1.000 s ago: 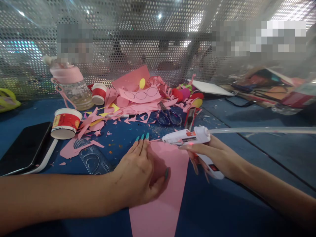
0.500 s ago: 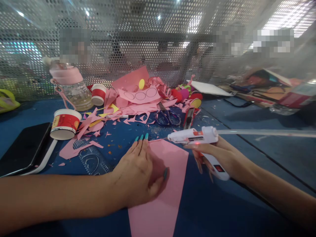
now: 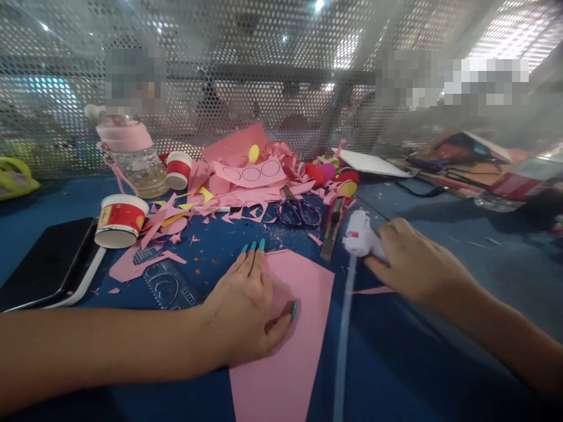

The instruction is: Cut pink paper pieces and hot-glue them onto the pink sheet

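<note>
My left hand [image 3: 248,305] lies flat on a pink paper sheet [image 3: 303,328], fingers stretched out toward its far edge and thumb spread to the right. To the right of the sheet, my right hand [image 3: 411,264] grips the handle of a white glue gun [image 3: 358,234]. The gun's nose points away from me, and a long translucent glue stick [image 3: 344,340] trails from its back toward me. Just left of the gun lies a utility knife [image 3: 333,228] with its blade out. Blue-handled scissors [image 3: 299,211] rest beyond the sheet.
Pink paper scraps [image 3: 246,181] pile up at the back. On the left are a phone [image 3: 48,252], paper cups [image 3: 121,221], a drink bottle [image 3: 132,152] and a stencil ruler [image 3: 169,284]. A plastic bottle [image 3: 519,184] lies at the right, before the perforated metal panel [image 3: 264,70].
My right hand has pulled the glue gun off the sheet's far edge to the right and turned it, so the glue stick now points toward me. My left hand stays put.
</note>
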Tool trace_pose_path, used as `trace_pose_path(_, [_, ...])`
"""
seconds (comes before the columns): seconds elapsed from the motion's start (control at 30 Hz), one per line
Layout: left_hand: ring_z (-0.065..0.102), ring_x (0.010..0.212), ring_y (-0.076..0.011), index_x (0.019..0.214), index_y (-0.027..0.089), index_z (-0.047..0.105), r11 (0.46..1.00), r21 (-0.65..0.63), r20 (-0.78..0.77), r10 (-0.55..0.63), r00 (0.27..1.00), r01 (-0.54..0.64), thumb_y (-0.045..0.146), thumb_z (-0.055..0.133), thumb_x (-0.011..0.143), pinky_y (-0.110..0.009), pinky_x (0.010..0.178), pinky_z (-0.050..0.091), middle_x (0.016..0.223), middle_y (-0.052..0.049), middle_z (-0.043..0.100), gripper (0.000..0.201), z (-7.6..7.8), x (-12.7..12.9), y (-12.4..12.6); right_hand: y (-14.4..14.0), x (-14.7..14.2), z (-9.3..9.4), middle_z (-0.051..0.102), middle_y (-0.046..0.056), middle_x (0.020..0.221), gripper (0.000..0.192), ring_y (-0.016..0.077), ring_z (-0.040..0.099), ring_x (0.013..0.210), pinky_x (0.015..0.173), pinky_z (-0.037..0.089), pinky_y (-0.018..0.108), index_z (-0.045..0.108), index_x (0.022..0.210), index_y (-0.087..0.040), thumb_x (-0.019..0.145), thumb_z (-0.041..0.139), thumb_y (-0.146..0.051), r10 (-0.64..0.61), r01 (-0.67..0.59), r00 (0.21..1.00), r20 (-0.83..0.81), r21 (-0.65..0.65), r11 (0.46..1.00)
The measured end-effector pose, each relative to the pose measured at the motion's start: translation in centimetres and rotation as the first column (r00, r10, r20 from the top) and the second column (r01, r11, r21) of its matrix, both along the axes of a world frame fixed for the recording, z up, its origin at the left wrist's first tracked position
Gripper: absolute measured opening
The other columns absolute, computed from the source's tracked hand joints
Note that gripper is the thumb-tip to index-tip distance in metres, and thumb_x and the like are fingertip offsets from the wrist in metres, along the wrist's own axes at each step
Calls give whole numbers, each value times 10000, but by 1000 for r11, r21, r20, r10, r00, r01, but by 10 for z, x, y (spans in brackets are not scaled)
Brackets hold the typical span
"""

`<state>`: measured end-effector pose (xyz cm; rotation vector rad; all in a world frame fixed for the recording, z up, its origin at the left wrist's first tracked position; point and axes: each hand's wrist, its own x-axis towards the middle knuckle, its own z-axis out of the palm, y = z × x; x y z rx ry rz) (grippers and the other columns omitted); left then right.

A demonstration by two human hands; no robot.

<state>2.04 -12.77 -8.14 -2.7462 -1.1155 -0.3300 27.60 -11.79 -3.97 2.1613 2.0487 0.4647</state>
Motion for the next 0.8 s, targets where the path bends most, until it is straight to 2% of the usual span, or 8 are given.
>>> trace_pose_path(0.1, [446,1145,-412,1114,-147,501,1000,-17,7,4,1000,-4,468,340,791,-487,949,380,1199,-362,457,713,0,0,1,-3,-15,-4,508,228,1001,349,356,515,922,719,449,421,520,954,-33,671,505,-237,-38,31,995,97,83,996])
trace_pose_path(0.17, [439,1151,-413,1122,-148,494,999,-34,12,-2,1000,2,471,350,782,-489,954,375,1199,-360,459,721,-1,0,1,-8,-27,-1,491,248,1114,497,381,473,1024,796,440,469,471,1094,-7,631,499,-185,113,-110,994,-3,213,971])
trace_pose_path(0.23, [426,1163,-415,1124,-146,487,999,-41,24,-9,1000,10,470,354,776,-499,954,369,1206,-360,452,720,-1,-1,1,-11,-43,4,488,198,1206,609,306,449,1132,903,413,433,370,1236,-58,637,451,-131,441,-377,869,-222,278,883])
trace_pose_path(0.3, [412,1174,-417,1112,-143,492,999,-37,42,-25,999,26,470,351,772,-515,951,363,1210,-362,446,715,-2,-2,0,-11,-59,8,520,129,1237,618,236,488,1140,909,428,397,368,1244,-151,632,391,-66,590,-531,696,-408,261,806])
trace_pose_path(0.37, [405,1180,-416,1096,-142,504,999,-32,51,-25,998,27,472,342,773,-523,951,358,1204,-365,448,712,-2,-2,0,-7,-74,7,548,119,1232,609,211,514,1129,915,432,371,363,1249,-141,648,370,-42,572,-563,639,-514,195,803])
trace_pose_path(0.47, [423,1166,-415,1075,-140,533,999,-38,30,-8,1000,9,484,333,777,-508,958,358,1194,-369,453,720,0,-2,0,3,-85,-3,586,155,1186,633,216,542,1104,912,435,364,327,1277,-74,647,383,-57,543,-573,635,-549,137,808])
trace_pose_path(0.6, [443,1150,-408,1050,-128,569,1000,-27,14,-12,1000,12,484,322,790,-477,965,361,1189,-371,453,710,3,-1,1,10,-86,-15,643,133,1104,677,206,578,1060,892,450,355,273,1312,-79,642,374,-59,531,-571,632,-564,123,811])
trace_pose_path(0.8, [437,1150,-420,1072,-128,560,999,-18,-19,-29,999,28,490,313,794,-492,960,352,1186,-370,452,722,1,-3,1,11,-87,-14,602,145,1167,691,207,587,1046,848,481,328,280,1308,-47,625,382,-55,530,-588,629,-569,99,803])
